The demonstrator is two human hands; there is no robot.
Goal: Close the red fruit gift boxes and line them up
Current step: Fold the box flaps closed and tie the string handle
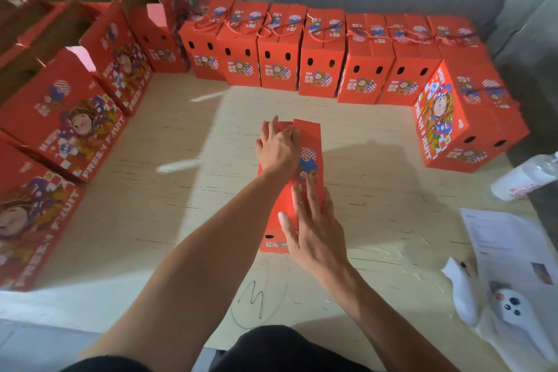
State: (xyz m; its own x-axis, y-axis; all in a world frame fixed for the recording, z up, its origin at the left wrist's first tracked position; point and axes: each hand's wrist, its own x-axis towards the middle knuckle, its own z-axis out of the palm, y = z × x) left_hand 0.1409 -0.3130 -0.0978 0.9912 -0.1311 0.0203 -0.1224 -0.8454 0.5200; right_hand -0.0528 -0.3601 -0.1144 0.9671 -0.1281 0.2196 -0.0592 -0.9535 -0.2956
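A red fruit gift box (308,142) stands in the middle of the pale board, its two top flaps folded down and meeting along a seam. My left hand (279,145) presses flat on the far part of the left flap. My right hand (311,220) lies with straight fingers on the near end of the top, over the seam. A row of several shut red boxes (320,69) with rope handles lines the far wall. One more shut box (462,118) stands at the right end, turned sideways.
Several open red boxes (63,121) with raised flaps stand along the left side. At the right lie a plastic bottle (525,175), printed papers (507,238) and a white plush toy (507,308). The board (181,190) has bare room around the middle box.
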